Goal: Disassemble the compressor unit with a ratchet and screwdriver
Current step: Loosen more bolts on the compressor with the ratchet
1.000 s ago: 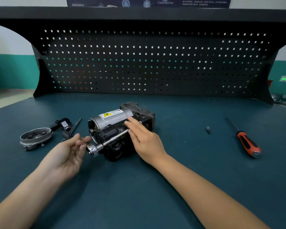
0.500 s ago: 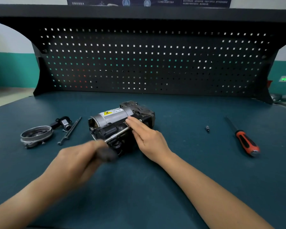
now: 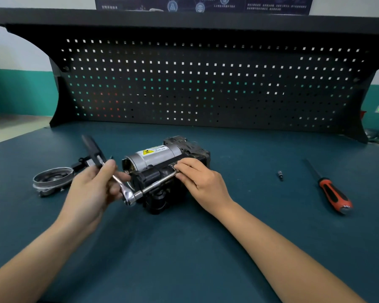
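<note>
Teal workbench (image 3: 184, 248): metal ring (image 3: 52, 178) off, left of the compressor unit (image 3: 155, 158); your left hand (image 3: 92, 189) grips the ratchet (image 3: 128, 196), right hand (image 3: 204, 180) pinches its extension bar (image 3: 155, 184), bolts likely remaining.

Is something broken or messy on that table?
Nothing looks broken or spilled. The compressor just has its left end open, and a round metal cover lies loose on the table to its left, so it is partly taken apart. A tiny bit lies alone near the screwdriver.
</note>
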{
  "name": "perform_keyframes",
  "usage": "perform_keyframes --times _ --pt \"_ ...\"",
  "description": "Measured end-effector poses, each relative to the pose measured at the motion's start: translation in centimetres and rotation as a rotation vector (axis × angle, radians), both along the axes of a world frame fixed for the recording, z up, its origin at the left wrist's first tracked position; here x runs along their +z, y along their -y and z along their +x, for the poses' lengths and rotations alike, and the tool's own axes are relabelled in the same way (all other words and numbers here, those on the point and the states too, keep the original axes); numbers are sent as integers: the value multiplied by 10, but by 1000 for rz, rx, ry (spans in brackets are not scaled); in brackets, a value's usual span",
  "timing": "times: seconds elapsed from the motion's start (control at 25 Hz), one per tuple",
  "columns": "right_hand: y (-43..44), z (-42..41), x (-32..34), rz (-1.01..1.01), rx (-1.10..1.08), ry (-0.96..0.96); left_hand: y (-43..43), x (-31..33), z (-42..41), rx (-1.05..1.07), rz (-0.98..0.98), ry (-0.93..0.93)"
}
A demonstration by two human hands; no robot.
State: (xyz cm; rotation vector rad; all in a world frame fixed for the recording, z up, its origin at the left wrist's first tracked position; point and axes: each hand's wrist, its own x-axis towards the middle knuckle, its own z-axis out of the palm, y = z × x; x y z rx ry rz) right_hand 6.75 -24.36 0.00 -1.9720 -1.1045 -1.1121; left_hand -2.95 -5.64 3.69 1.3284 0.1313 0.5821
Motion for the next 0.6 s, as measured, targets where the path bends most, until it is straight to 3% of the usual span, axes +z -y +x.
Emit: perform_keyframes --times 0.08,0.2,0.24,0.28,0.32,0.36,0.48,0.6 --pt "1 2 1 -24 5 18 6 -1 -12 48 561 277" --pt "4 4 4 -41 -1 24 1 -8 -26 4 1733 729" --pt "5 3 4 -53 -5 15 -2 -12 -28 -37 1944 807" --pt "4 2 4 -63 -10 6 -4 -15 -28 -74 1998 818" --pt "4 2 5 -66 -15 -10 -5 -16 -27 -92 1923 778" --pt "4 1 5 -61 -21 -33 -4 -14 -27 -78 1715 683" --pt "1 -2 4 -107 -56 -171 4 -2 -17 84 752 308" --pt "1 -1 3 -272 -146 -253 -6 11 4 43 116 2"
